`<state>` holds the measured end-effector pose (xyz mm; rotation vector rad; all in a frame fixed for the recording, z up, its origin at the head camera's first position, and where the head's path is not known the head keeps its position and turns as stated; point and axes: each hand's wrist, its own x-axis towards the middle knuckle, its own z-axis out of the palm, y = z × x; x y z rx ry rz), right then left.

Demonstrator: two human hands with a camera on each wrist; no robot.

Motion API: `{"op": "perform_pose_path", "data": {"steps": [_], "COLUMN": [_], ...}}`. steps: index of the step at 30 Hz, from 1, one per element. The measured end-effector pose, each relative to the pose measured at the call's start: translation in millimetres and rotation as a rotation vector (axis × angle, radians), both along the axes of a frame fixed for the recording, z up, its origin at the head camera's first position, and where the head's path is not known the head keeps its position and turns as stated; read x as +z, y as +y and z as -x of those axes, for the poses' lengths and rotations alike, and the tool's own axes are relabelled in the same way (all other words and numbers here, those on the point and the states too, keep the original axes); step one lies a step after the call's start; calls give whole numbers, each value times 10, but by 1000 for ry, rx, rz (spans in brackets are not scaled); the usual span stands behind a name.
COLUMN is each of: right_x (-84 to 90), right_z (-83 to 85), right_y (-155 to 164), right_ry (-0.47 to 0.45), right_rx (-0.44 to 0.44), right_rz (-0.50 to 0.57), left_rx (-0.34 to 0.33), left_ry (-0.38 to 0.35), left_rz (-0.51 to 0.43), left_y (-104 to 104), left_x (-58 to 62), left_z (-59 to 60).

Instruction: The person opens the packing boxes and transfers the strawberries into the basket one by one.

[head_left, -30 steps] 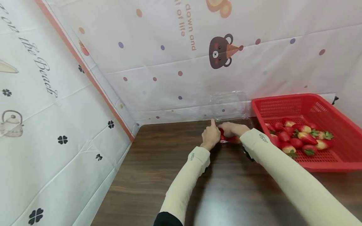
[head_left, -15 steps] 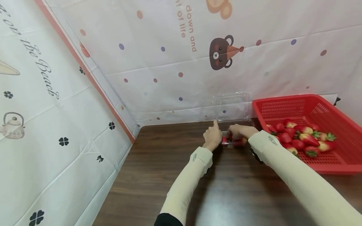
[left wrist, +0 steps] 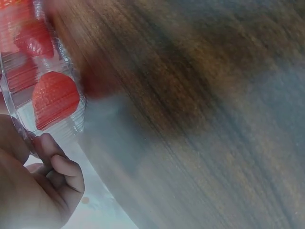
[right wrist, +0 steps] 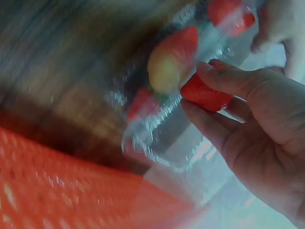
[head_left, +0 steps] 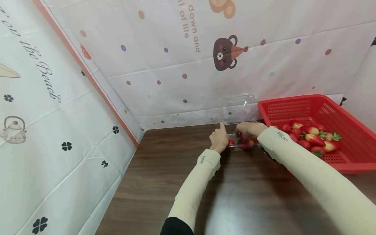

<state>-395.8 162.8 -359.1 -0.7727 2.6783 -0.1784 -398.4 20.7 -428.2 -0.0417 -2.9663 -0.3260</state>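
A clear plastic clamshell box [head_left: 238,107] stands at the back of the brown table [head_left: 182,182] with its lid raised against the wall. A few strawberries [left wrist: 55,98] lie in its tray. My left hand [head_left: 223,135] holds the tray's left rim [left wrist: 28,138], index finger straight, the other fingers [left wrist: 59,171] curled. My right hand [head_left: 241,132] is over the tray and pinches a red strawberry [right wrist: 212,98] between thumb and fingers, just above a pale strawberry [right wrist: 167,67] in the box [right wrist: 157,138].
A red mesh basket [head_left: 349,114] holding several strawberries [head_left: 311,138] stands right of the box, touching the wall. Patterned sheets [head_left: 58,107] close off the left and back. Bare wood lies in front of the hands.
My right hand has shifted a little to the right over the tray, still low among the strawberries. My left hand stays at the tray's left edge.
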Motion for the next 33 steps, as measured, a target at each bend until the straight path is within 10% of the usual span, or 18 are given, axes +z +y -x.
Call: {"op": "perform_pose_path", "data": {"steps": [8, 33], "right_x": [286, 1029], "right_z": [17, -25], "right_y": [188, 1335], "right_ry": [36, 436], "right_rx": [-15, 52], "right_rz": [60, 44], "left_rx": [-25, -34], "left_ry": [13, 17], "left_rz": [-97, 2], "left_y": [-36, -256], "left_x": [25, 37], "left_z": [8, -97]}}
